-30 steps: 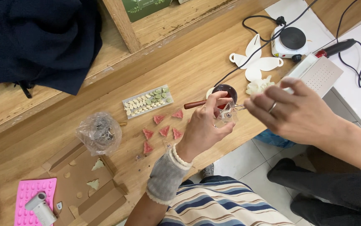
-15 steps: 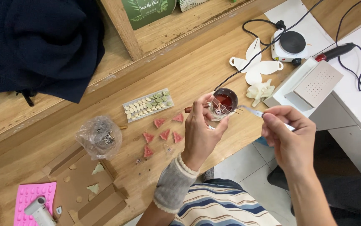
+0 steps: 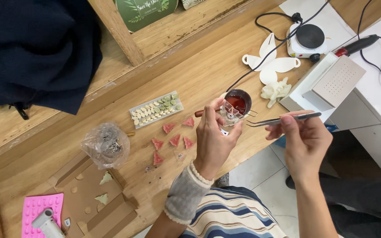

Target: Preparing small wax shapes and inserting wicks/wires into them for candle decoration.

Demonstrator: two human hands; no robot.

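Left hand (image 3: 214, 139) is raised over the edge of the wooden table (image 3: 190, 75), fingers wrapped round a small clear plastic mould (image 3: 231, 110), pinching it between thumb and fingertips. Right hand (image 3: 304, 140) is just right of the mould, thumb and forefinger clamped on metal tweezers (image 3: 283, 119), tips pointing left toward the mould, close but not clearly touching. Grey knitted cuff (image 3: 185, 198) with a bead bracelet sits on the left wrist.

Directly behind the mould, a small dark cup of red liquid (image 3: 238, 100) sits on the table, its wooden handle partly hidden by the left hand. Left of the mould: five red triangle pieces (image 3: 172, 134) scattered on the table, and further up-left a tray of pale and green small pieces (image 3: 155, 110). Further left, a crumpled clear plastic bag (image 3: 105, 144) with metal bits inside, then brown cardboard (image 3: 93, 202) with pale triangles on it, and a pink silicone mould (image 3: 38, 211) at the far lower-left. Up-right of the mould: white cut-out shapes (image 3: 270, 66), a pale flower-like lump (image 3: 276, 90), a small electric hot plate (image 3: 308, 39) with black cord, and a white box device (image 3: 331, 81). Dark cloth (image 3: 36, 53) hangs well up-left.
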